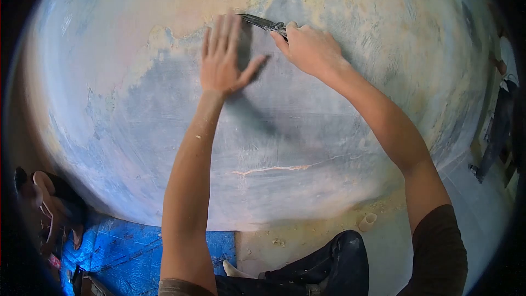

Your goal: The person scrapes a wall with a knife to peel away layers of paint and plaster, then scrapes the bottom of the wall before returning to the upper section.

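My left hand is spread, fingers apart and slightly blurred, over the upper middle of a large curved surface mottled in blue-grey, cream and yellow. To its right, my right hand grips the handle of a dark, pointed knife-like tool. The tool's tip points left and lies close to the fingertips of my left hand. A pale, rough crack runs across the lower middle of the surface. Whether my left palm touches the surface, I cannot tell.
A blue sheet covers floor at the lower left, where a person crouches. Another person stands at the right edge. My bent leg is at the bottom, near a small pale cup and scattered debris.
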